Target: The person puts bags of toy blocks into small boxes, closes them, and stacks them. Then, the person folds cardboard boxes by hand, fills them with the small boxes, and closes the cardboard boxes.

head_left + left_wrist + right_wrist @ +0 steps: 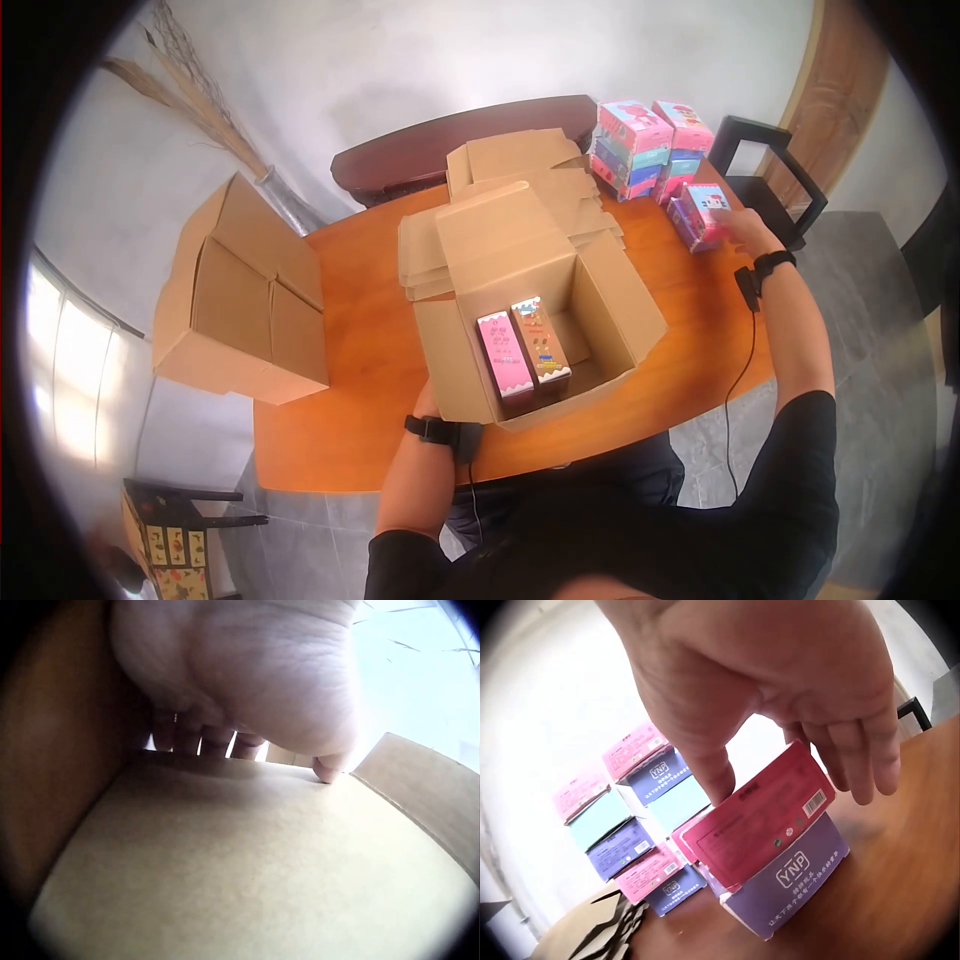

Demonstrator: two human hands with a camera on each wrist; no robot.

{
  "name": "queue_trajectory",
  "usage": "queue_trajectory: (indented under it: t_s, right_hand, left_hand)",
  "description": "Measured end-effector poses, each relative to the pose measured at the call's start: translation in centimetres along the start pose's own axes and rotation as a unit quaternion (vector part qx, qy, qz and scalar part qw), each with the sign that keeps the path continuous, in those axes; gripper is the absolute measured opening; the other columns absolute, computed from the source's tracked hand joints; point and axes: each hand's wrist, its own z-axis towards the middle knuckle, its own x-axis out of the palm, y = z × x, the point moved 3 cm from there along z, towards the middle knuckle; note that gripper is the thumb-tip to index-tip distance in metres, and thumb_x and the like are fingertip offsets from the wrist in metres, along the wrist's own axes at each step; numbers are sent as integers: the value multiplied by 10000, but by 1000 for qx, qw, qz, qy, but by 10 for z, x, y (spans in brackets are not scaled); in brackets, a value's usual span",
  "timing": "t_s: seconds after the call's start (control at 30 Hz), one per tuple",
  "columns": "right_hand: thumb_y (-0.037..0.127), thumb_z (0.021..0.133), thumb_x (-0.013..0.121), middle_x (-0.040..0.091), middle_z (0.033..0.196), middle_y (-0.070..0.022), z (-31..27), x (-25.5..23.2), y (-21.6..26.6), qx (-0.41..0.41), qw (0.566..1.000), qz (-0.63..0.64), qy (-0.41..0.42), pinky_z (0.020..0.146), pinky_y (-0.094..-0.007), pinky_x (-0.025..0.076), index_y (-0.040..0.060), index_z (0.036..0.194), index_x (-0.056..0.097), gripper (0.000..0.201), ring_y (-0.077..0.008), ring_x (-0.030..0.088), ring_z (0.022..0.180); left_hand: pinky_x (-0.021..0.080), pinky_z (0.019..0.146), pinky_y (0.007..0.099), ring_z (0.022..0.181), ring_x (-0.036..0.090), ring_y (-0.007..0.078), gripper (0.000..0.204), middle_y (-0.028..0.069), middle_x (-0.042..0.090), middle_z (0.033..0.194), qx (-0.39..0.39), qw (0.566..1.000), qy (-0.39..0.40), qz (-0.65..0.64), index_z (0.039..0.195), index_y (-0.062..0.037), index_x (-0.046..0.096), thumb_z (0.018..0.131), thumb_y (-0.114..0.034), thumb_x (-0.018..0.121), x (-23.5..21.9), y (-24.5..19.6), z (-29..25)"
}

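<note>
An open cardboard box (625, 300) stands before the person, holding a pink-topped box (503, 350) and a brown-topped box (542, 335) side by side. The left hand (430, 402) is mostly hidden behind its left flap in the head view. In the left wrist view the left hand (247, 675) grips the cardboard edge, fingers reaching past it and thumb tip at the edge. At the far right, the right hand (745, 228) pinches a small pink box (765, 814) between thumb and fingers. That box lies on a purple box (791, 877) marked YNP.
Two stacks of small colourful boxes (630, 150) rise behind the right hand. Flattened cardboard (525, 150) lies behind the open box. A large carton (240, 300) occupies the table's left side. A black chair (775, 190) stands beyond the right edge; a cable (735, 400) trails from the right wrist.
</note>
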Motion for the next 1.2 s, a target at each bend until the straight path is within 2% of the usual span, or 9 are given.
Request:
queue_trajectory:
  t_s: [0.1, 0.13, 0.17, 0.2, 0.33, 0.47, 0.6, 0.9, 1.2]
  right_hand:
    - [395, 826, 705, 667, 815, -25, -11, -1, -7, -46, 991, 104, 71, 681, -316, 450, 62, 963, 703, 360, -156, 588, 719]
    - [395, 826, 705, 667, 815, -25, -9, -3, -12, -49, 991, 101, 75, 681, -316, 450, 62, 963, 703, 360, -156, 588, 719]
    - [352, 832, 691, 672, 828, -19, -1, -5, -21, -68, 976, 173, 111, 684, -297, 460, 67, 962, 698, 314, -149, 605, 736]
    - [310, 837, 676, 677, 840, -13, 1, -4, -22, -87, 955, 243, 147, 688, -279, 469, 72, 961, 692, 269, -141, 622, 753]
    - [138, 889, 526, 576, 1311, -117, -72, -11, 36, -149, 877, 412, 195, 958, -362, 497, 25, 1428, 430, 559, -215, 614, 1125]
    - [59, 862, 519, 449, 1479, -122, -217, 0, 129, -328, 865, 304, 227, 1069, -371, 408, 57, 1577, 185, 789, -237, 516, 1289]
    - [50, 869, 568, 473, 1457, -165, -303, 27, 166, -615, 780, -86, 72, 948, -349, 492, 101, 1426, 496, 565, -262, 627, 1107]
    - [253, 830, 655, 528, 1316, -242, -329, 125, 159, -539, 690, -482, 36, 769, -436, 537, 41, 1196, 644, 423, -326, 672, 884]
    - [343, 873, 632, 682, 1099, -206, -288, 78, 164, -621, 740, -239, 100, 811, -431, 528, 11, 1198, 642, 465, -258, 676, 1013]
  left_hand:
    - [438, 1067, 414, 1309, 488, 249, 722, 134, 448, 1464, 10, 1000, -13, -4, 1509, -33, 294, 930, -246, 669, 2, 3, -19]
    - [437, 1068, 415, 1310, 487, 250, 723, 134, 447, 1465, 15, 1000, -18, -6, 1510, -33, 292, 930, -246, 669, 6, -7, 77]
    - [436, 1068, 415, 1312, 485, 250, 724, 134, 445, 1466, 20, 999, -24, -7, 1510, -33, 291, 930, -245, 669, 3, 2, -22]
    - [434, 1069, 415, 1313, 484, 250, 725, 135, 444, 1467, 27, 999, -30, -10, 1511, -33, 289, 930, -244, 668, 3, -10, 66]
    - [430, 1073, 416, 1317, 479, 251, 729, 135, 438, 1471, 54, 997, -60, -19, 1514, -34, 281, 931, -242, 667, 2, -7, 45]
    - [426, 1076, 416, 1322, 473, 251, 733, 136, 433, 1475, 61, 994, -85, -25, 1517, -34, 274, 931, -239, 665, -1, -12, 64]
    - [421, 1079, 417, 1326, 468, 252, 737, 137, 428, 1479, 62, 993, -94, -22, 1519, -35, 267, 932, -237, 664, 3, -12, 64]
    - [411, 1087, 419, 1336, 456, 253, 747, 138, 415, 1488, 75, 992, -105, -13, 1526, -36, 250, 933, -231, 661, 13, -18, 12]
    - [401, 1094, 421, 1346, 444, 254, 756, 140, 403, 1497, 94, 988, -120, -21, 1532, -37, 233, 935, -226, 657, 13, -20, 7]
